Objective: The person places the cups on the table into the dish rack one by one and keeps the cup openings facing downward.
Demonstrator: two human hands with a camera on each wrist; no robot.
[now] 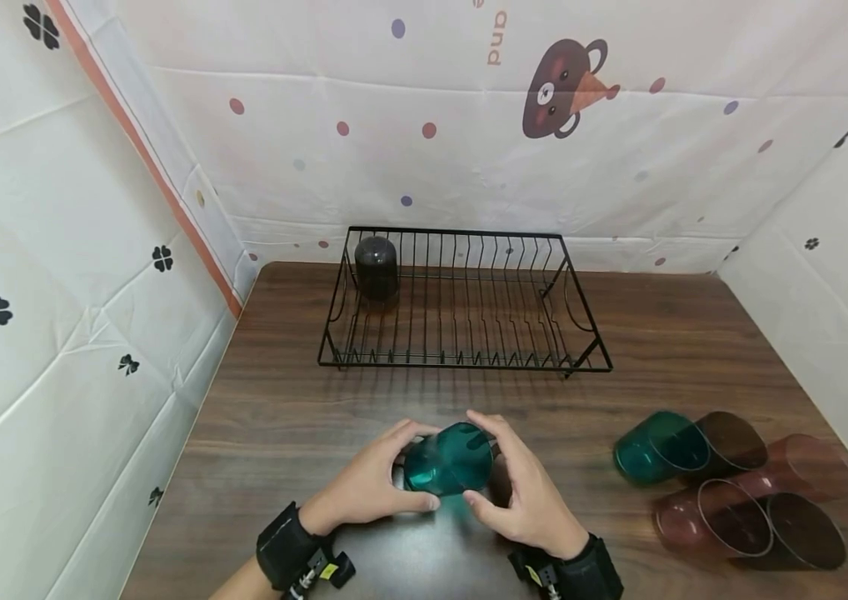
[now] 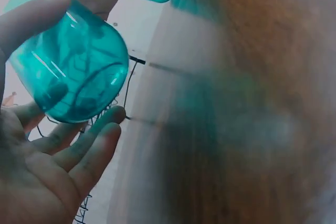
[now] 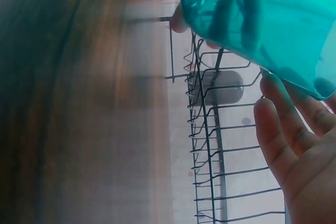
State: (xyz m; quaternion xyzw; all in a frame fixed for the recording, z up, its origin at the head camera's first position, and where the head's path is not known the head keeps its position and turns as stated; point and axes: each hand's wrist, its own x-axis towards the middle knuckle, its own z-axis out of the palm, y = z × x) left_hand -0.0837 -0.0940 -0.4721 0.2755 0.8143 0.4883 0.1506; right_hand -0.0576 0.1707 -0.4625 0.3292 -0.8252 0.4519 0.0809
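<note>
A translucent teal cup is held tilted between both hands above the front middle of the wooden table. My left hand grips its left side, the thumb low and the fingers at the far side; in the left wrist view, that thumb lies across the teal cup. My right hand holds the other end, fingers spread around it. The right wrist view shows the fingers of the right hand by the rim of the teal cup.
Behind the hands stands a black wire dish rack, a dark cup upside down at its left end. On the right of the table are another teal cup, pink cups and dark cups. Patterned cloth hangs around the table.
</note>
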